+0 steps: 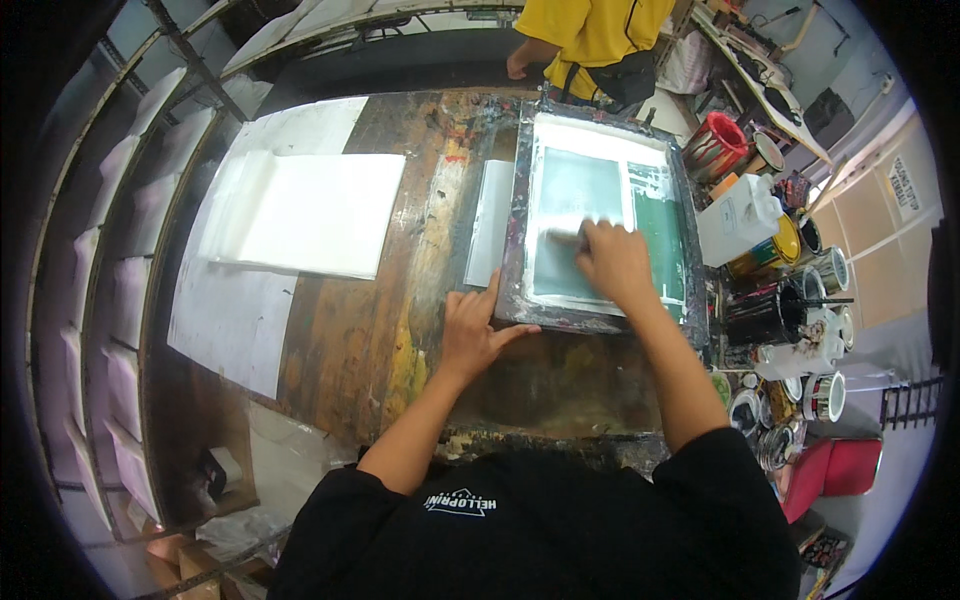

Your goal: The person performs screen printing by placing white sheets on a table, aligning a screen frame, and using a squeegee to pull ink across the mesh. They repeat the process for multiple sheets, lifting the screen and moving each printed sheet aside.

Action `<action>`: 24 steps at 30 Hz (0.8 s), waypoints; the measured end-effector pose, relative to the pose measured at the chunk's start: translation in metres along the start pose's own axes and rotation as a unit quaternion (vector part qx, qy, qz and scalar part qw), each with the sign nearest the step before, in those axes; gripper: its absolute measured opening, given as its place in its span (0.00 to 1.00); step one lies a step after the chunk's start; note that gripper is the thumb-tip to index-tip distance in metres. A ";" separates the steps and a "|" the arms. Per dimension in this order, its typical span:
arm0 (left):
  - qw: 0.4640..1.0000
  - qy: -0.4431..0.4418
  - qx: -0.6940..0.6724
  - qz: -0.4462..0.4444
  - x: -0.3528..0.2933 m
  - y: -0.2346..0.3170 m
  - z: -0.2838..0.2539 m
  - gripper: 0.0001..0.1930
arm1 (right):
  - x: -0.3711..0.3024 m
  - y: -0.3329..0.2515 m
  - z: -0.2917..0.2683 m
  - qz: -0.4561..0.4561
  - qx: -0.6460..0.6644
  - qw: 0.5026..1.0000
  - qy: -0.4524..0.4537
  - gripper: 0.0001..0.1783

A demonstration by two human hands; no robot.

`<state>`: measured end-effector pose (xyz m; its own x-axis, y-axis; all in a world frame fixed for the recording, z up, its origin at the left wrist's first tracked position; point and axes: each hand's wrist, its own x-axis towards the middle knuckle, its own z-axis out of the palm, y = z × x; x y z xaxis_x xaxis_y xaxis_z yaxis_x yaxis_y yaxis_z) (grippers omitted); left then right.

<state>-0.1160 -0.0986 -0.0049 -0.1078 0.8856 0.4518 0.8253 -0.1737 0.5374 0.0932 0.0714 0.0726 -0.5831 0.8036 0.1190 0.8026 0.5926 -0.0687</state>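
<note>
A silkscreen printing frame with dark, paint-stained edges lies on the wooden table. Its mesh shows pale grey-green on the left and a darker green panel on the right, with white borders. My left hand rests at the frame's near left corner, thumb and fingers spread along its edges. Over the middle of the mesh my right hand is closed, and a blurred, thin, light-coloured thing sticks out leftward from its fingers. What kind of thing it is cannot be made out. Partly under the frame's left side lies grey-white paper.
A stack of white sheets lies on larger paper at the table's left. Paint cans and a white jug crowd the right side. Racks holding sheets stand far left. A person in yellow stands beyond the table.
</note>
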 end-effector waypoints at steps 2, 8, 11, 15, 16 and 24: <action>1.000 -0.003 -0.027 0.001 0.002 0.005 -0.004 0.56 | -0.046 -0.022 -0.018 -0.019 0.009 1.000 0.007 0.19; 0.917 0.080 -0.379 -0.098 0.045 0.056 -0.024 0.47 | -0.060 -0.043 -0.092 -0.029 -0.011 0.989 0.148 0.29; 0.922 0.117 -0.362 -0.074 0.087 0.065 -0.037 0.44 | -0.025 -0.040 -0.126 -0.052 -0.055 0.948 0.309 0.31; 0.936 0.160 -0.312 0.036 0.124 0.039 -0.026 0.40 | 0.031 -0.026 -0.169 -0.058 -0.054 0.929 0.362 0.35; 0.972 0.136 -0.190 -0.002 0.122 0.026 -0.020 0.40 | 0.041 -0.026 -0.179 -0.058 -0.054 0.928 0.365 0.35; 0.976 -0.032 0.088 -0.194 0.077 -0.042 0.043 0.24 | 0.079 -0.011 -0.227 0.022 0.004 0.963 0.268 0.42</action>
<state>-0.1351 -0.0045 -0.0230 -0.4016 0.8960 0.1895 0.8121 0.2528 0.5259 0.0669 0.1158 0.3076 -0.3984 0.6846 0.6104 0.8222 0.5615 -0.0932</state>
